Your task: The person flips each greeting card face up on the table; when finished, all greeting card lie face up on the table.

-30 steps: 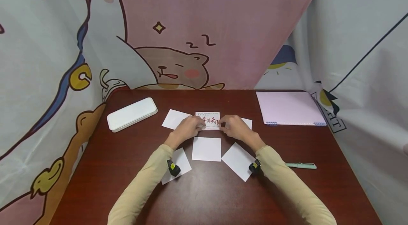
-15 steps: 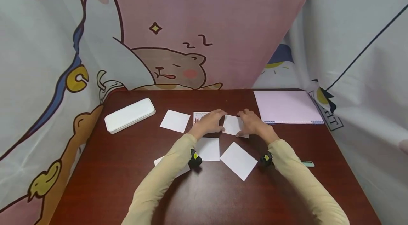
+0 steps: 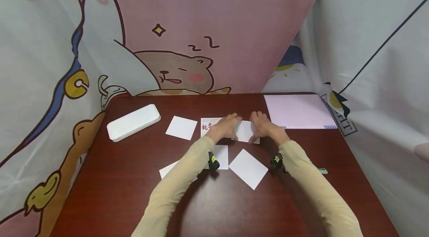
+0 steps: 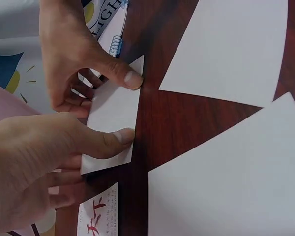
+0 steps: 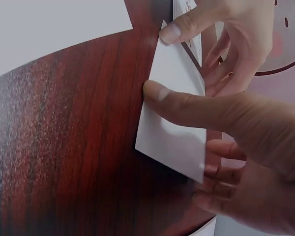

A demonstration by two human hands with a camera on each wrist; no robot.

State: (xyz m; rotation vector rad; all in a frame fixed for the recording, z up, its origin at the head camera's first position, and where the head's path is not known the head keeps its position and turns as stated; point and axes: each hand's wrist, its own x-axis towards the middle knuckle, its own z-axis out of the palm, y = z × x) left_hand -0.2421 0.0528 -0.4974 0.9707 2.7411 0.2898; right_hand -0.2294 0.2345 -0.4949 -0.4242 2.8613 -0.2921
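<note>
A blank white card [image 3: 244,131] lies between the two hands, right of the middle of the table. My left hand [image 3: 227,126] grips its left part, thumb on the near edge and fingers at the far edge. On the right part, my right hand [image 3: 264,125] holds it the same way, its thumb [image 5: 172,101] bent over the near edge. A dark shadow shows beneath the card in the right wrist view. Just left of it lies a card printed with red Chinese characters [image 3: 206,126], partly hidden by the left hand.
Several other blank cards lie around: one at the left [image 3: 181,128], one turned askew [image 3: 248,169], others partly under the left forearm. A white case [image 3: 134,122] sits at back left, a pink notebook [image 3: 299,111] at back right. A green pen [image 3: 323,171] is mostly hidden by the right sleeve.
Both hands have moved right, from the edges of the printed card to the blank card beside it, which they now hold. The head view has shifted slightly.
</note>
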